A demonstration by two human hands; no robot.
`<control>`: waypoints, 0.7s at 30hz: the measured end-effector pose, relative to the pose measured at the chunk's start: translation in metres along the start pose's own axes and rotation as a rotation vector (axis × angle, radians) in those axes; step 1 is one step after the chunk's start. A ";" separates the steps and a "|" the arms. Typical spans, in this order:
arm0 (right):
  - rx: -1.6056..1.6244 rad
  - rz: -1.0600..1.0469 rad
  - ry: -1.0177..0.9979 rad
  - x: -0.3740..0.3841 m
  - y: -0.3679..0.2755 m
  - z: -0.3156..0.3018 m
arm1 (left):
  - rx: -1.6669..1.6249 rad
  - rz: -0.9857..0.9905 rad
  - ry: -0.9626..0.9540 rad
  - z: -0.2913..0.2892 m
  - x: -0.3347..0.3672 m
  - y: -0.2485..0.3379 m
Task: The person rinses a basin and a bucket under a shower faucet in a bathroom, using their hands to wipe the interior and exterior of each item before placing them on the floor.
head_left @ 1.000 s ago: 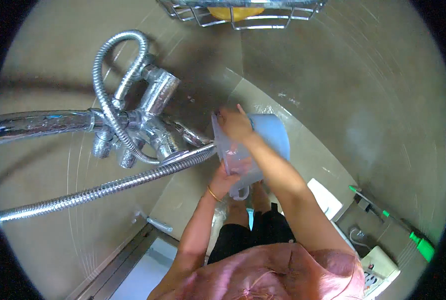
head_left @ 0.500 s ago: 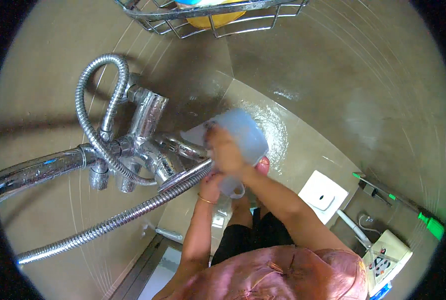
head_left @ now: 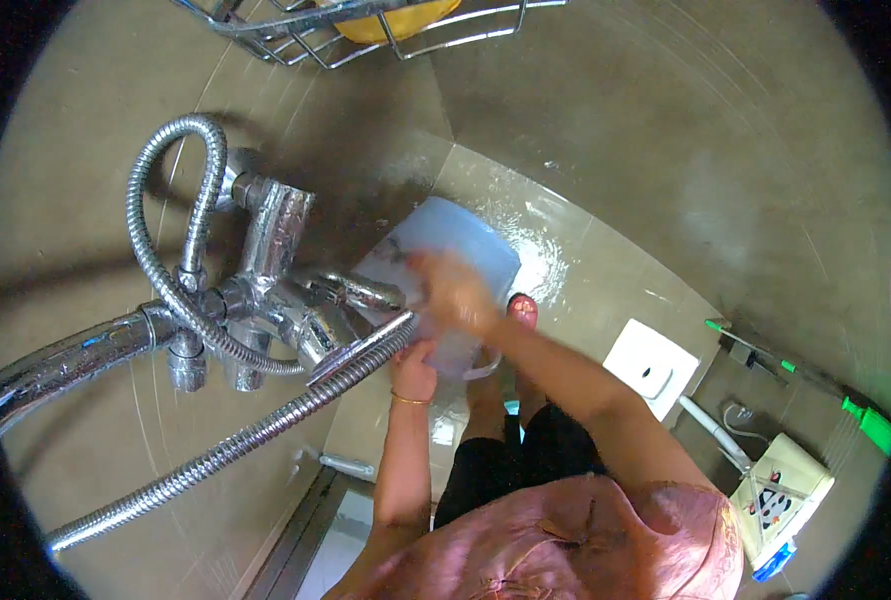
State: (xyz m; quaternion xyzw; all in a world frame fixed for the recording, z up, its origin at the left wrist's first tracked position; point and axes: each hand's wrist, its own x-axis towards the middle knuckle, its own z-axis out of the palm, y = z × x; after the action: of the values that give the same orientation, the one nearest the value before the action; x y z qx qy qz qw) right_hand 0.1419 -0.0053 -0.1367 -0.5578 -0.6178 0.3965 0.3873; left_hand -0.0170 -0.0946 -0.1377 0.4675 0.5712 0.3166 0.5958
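A translucent pale-blue plastic container point(head_left: 466, 235) with a loop-shaped handle is held tilted beneath the chrome tap point(head_left: 366, 291). My left hand point(head_left: 415, 372) grips its near left edge, the fingertips partly hidden by the metal hose and tap. Across the container reaches my right hand point(head_left: 456, 292), smeared by motion, over or against its surface. Whether that hand holds anything is not clear from the blur.
A ribbed shower hose point(head_left: 246, 430) crosses at lower left, in front of the tap. Overhead hangs a wire rack point(head_left: 396, 40). Wet floor tiles point(head_left: 576, 270) shine beyond the container. A white square plate point(head_left: 651, 368) and a cream box point(head_left: 781, 500) stand at right.
The container has turned and shifted a little left, closer to the tap. My right hand keeps moving over it, while the left stays at its near edge. The view has shifted slightly.
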 end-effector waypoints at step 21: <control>-0.421 -0.010 -0.095 -0.031 -0.053 -0.021 | -1.227 -0.113 0.218 0.034 0.023 0.059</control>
State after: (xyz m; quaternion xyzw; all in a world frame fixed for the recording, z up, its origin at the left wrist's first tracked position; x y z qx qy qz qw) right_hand 0.1430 -0.0384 -0.0808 -0.6039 -0.7074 0.2827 0.2347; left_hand 0.0288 -0.0587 -0.0960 -0.0258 0.3666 0.6010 0.7098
